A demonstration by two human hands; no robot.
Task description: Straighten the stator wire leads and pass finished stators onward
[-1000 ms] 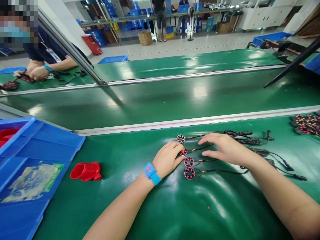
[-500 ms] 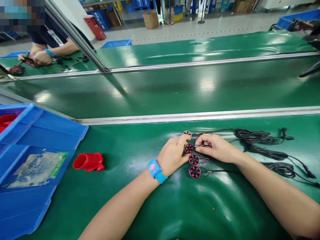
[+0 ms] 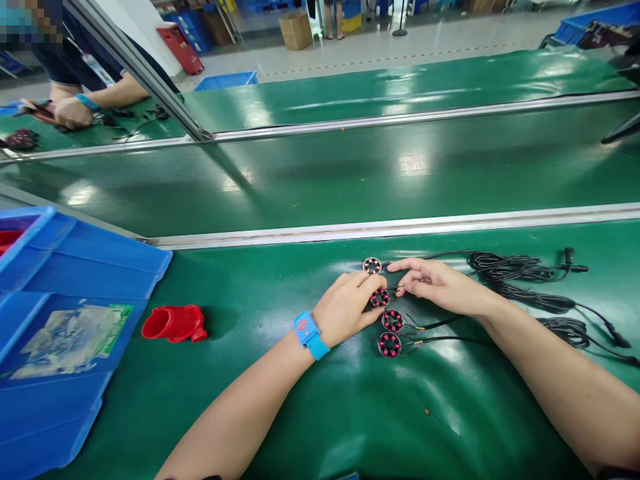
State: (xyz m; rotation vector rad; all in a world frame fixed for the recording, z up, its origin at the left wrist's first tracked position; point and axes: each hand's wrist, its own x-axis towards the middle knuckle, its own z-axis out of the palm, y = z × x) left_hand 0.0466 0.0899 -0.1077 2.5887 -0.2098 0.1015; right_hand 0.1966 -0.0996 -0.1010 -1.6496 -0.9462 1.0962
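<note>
Several small round coil rings with red windings lie in a column on the green mat: one at the top (image 3: 372, 265), one below it (image 3: 380, 297), a third (image 3: 393, 321) and a fourth (image 3: 389, 345). Thin wires run from them to black cable bundles (image 3: 520, 273) on the right. My left hand (image 3: 347, 307), with a blue wrist strap (image 3: 310, 335), is curled, and its thumb and forefinger pinch the second ring. My right hand (image 3: 440, 287) pinches that ring's thin wire just to the right of it.
A red plastic part (image 3: 173, 324) lies left of my hands. A blue bin (image 3: 65, 320) with a plastic bag inside sits at the far left. Beyond a metal rail (image 3: 400, 227) runs a conveyor belt. Another person's hands (image 3: 65, 110) work at the far left.
A second ago my right hand was flat and spread over the wires; it has since closed into a pinch on the wire by the second ring. My left hand stayed on that ring.
</note>
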